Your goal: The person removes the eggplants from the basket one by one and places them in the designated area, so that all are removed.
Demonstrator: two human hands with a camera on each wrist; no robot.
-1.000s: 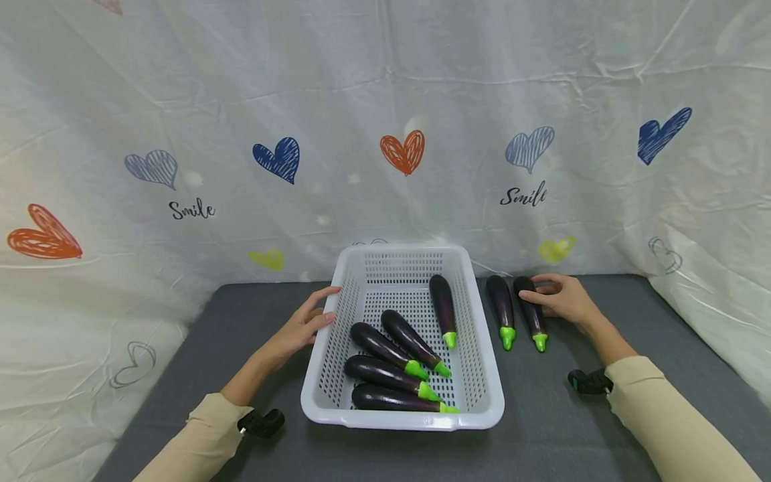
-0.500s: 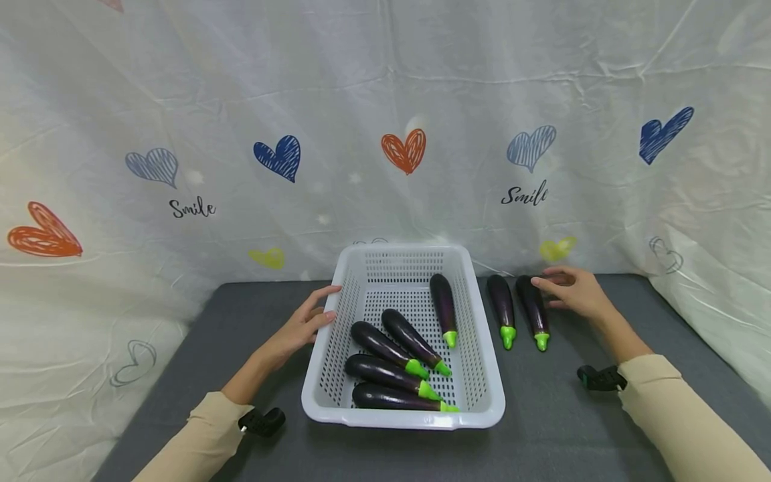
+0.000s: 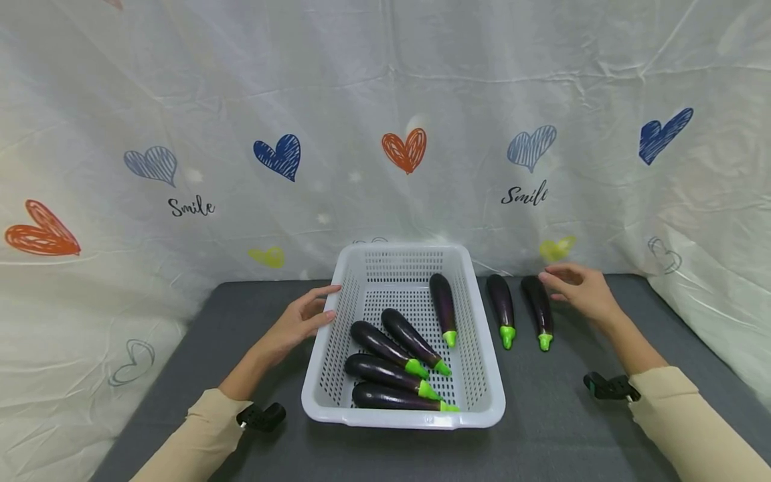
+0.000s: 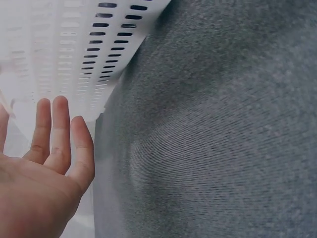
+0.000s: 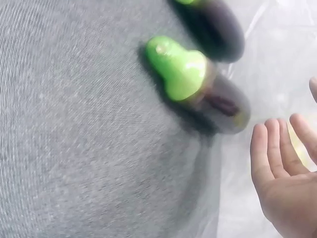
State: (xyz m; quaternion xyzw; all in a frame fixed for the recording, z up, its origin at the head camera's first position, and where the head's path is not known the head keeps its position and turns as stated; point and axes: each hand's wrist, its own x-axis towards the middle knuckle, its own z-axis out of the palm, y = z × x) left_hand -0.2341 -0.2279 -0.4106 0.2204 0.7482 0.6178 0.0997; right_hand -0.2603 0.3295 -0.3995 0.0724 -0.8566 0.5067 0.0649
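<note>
A white perforated plastic basket (image 3: pixel 319 361) holds several dark purple eggplants with green stem ends, one of them an upright-lying eggplant (image 3: pixel 442 304) along its right side. On the basket's left rim rest the fingertips of my left hand (image 3: pixel 298 325); the left wrist view shows its fingers extended beside the basket wall (image 4: pixel 106 44). Two more eggplants lie on the table to the right of the basket. My right hand (image 3: pixel 581 289) is just right of the outer eggplant (image 3: pixel 538 308), fingers extended and holding nothing. The inner eggplant (image 3: pixel 501 304) lies between that one and the basket.
A dark grey cloth covers the table (image 3: pixel 542 428). Behind it hangs a white curtain (image 3: pixel 337 100) printed with hearts and the word "Smile". The basket's back edge stands close to the curtain.
My right hand has let go of the outer eggplant and drawn away to the right. That eggplant has shifted slightly right, widening the space to its neighbour. My left hand stays at the basket rim.
</note>
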